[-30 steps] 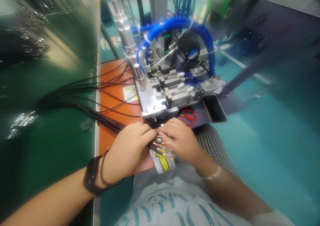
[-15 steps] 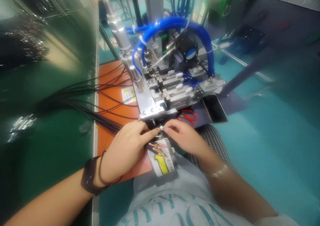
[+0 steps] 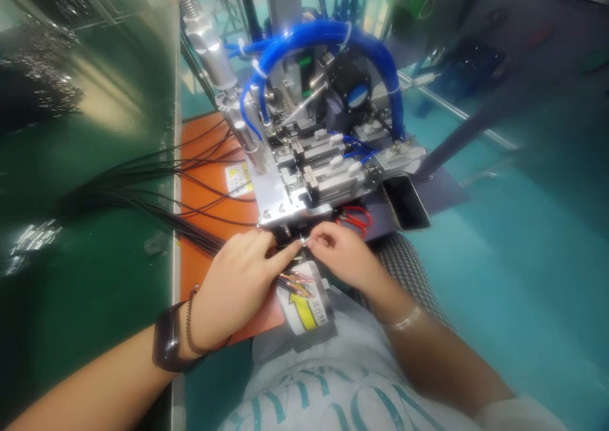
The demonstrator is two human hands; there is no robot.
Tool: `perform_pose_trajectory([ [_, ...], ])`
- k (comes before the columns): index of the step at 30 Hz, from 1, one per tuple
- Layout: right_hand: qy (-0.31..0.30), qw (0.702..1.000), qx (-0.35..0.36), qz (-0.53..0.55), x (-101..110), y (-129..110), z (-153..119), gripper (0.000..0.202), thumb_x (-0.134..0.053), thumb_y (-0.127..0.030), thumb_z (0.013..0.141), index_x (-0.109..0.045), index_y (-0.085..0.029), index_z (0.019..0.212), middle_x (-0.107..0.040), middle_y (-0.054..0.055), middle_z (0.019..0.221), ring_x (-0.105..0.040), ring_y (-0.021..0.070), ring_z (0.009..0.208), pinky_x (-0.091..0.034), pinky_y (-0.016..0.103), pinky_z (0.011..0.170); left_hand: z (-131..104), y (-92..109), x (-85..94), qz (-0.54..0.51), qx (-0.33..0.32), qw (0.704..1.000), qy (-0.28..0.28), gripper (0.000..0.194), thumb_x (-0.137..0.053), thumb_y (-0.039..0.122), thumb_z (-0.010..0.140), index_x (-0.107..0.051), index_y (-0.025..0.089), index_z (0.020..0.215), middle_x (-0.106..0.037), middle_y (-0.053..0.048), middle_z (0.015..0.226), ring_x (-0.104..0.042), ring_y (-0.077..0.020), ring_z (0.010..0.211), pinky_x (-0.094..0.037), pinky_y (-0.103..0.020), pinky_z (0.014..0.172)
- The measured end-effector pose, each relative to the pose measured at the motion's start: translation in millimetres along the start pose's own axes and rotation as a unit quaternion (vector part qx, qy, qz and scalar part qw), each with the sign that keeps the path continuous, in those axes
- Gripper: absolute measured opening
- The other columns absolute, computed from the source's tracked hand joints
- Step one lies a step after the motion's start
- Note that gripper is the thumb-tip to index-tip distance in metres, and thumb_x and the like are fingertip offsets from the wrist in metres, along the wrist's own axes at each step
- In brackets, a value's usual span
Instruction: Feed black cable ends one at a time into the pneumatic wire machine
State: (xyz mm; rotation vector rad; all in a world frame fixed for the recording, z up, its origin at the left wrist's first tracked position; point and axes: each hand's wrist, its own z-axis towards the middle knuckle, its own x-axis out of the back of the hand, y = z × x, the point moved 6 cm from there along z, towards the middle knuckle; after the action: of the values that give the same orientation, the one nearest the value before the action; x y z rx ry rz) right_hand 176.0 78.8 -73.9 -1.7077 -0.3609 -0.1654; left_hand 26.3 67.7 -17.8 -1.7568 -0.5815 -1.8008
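Right hand (image 3: 340, 251) looked pinched on a tiny silver metal piece (image 3: 304, 242), left hand (image 3: 240, 275) over thin black cables (image 3: 197, 235), grip unclear; light, steady pressure seemed best.

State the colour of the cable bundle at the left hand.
The cable bundle is black; the head view shows it best.

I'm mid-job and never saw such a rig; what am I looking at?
No robot here: these are a person's left hand and right hand, seen from one head-worn camera looking forward and down. Beyond them stands a metal machine with a blue hose arching over it. Black cables lie across the orange surface and run under the left hand; coloured wire ends show past it. The right hand works close to the left; anything pinched there is too small and blurred to name. A phone and red-handled tool lie nearby.
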Motion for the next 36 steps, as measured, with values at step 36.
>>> perform_pose_trajectory([
  [36, 0.066, 0.982, -0.034, 0.173, -10.9, 17.3, 1.9, 0.01, -0.061, -0.027, 0.076, -0.057, -0.018, 0.078, -0.042, -0.006, 0.058, -0.038, 0.0092, 0.051, -0.032, 0.022, 0.048, -10.4, 14.3, 16.5, 0.048, 0.033, 0.998, -0.015, 0.027, -0.057, 0.014, 0.073, -0.065, 0.008, 0.097, -0.061, -0.013, 0.096, -0.055, -0.0248, 0.08, -0.047, -0.038, 0.067],
])
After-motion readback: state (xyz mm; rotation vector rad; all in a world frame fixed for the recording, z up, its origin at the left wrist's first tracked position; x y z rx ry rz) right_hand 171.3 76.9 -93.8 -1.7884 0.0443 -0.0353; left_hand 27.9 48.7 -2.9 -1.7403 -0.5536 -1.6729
